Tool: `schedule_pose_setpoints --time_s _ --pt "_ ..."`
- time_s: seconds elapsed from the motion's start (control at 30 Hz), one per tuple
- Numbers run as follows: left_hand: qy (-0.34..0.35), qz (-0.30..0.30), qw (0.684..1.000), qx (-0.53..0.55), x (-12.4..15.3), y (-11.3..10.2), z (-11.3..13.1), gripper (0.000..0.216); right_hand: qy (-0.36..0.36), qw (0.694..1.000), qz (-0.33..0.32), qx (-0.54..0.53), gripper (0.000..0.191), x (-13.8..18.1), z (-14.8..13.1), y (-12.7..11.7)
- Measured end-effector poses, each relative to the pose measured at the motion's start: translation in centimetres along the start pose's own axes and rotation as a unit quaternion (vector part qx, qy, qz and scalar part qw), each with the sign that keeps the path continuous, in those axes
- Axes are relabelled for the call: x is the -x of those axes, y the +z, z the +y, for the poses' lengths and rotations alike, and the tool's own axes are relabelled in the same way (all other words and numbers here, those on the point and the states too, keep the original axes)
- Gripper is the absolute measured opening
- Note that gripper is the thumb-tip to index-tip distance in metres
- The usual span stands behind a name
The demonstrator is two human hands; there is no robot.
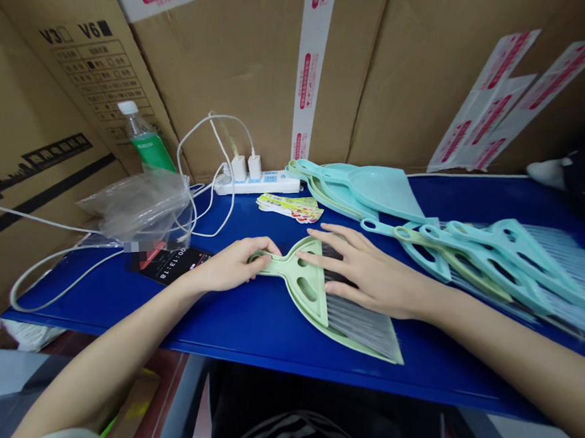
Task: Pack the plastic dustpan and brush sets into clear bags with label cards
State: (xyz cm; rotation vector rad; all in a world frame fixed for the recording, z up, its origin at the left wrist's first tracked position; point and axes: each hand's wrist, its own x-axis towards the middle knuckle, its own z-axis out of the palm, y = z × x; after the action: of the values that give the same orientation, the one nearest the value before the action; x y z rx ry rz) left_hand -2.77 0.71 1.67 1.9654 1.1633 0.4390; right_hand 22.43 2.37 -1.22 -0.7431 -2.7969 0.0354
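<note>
Tabletop in smooth blue (pixel 240 333) first: near its front edge lies a pale green, fan-shaped plastic dustpan (pixel 348 342) with a matching plastic hand brush with grey bristles (pixel 354 323) nested in it. Right hand (pixel 377 276) is spread wide, fingers apart over the brush, gripping nothing. Left hand (pixel 233 263) has thumb and fingers closed around the slim pale green handle ends (pixel 274 265). My guess: super light, stiff thin plastic, kinda slick, bristles soft and bendy, rim could crack if forced. I'd pinch both handles together, plus a flat palm on top so the brush doesn't slide out.
</note>
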Motion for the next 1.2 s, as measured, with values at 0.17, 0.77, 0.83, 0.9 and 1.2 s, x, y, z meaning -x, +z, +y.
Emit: schedule_pose_setpoints --time_s 0.17,0.77,0.83,0.9,1.2 --pt "0.022 0.012 0.995 -0.095 0.2 -0.2 0.1 0.02 -0.02 1.0 0.002 0.014 0.048 -0.1 0.2 -0.7" --pt "0.026 -0.02 0.988 -0.149 0.4 -0.1 0.1 0.025 0.001 0.984 -0.046 0.174 0.032 -8.0 5.2 -2.5" --pt "0.025 -0.023 0.988 -0.151 0.4 -0.1 0.2 0.025 -0.014 0.981 -0.06 0.185 0.031 -8.5 5.4 -2.3" --pt "0.024 -0.024 0.987 -0.154 0.4 -0.1 0.2 0.025 -0.023 0.978 -0.066 0.196 0.03 -8.7 5.4 -2.1" --pt "0.023 -0.028 0.987 -0.154 0.5 -0.2 0.3 0.024 0.022 0.979 0.016 0.201 0.026 -7.1 4.0 -3.2"
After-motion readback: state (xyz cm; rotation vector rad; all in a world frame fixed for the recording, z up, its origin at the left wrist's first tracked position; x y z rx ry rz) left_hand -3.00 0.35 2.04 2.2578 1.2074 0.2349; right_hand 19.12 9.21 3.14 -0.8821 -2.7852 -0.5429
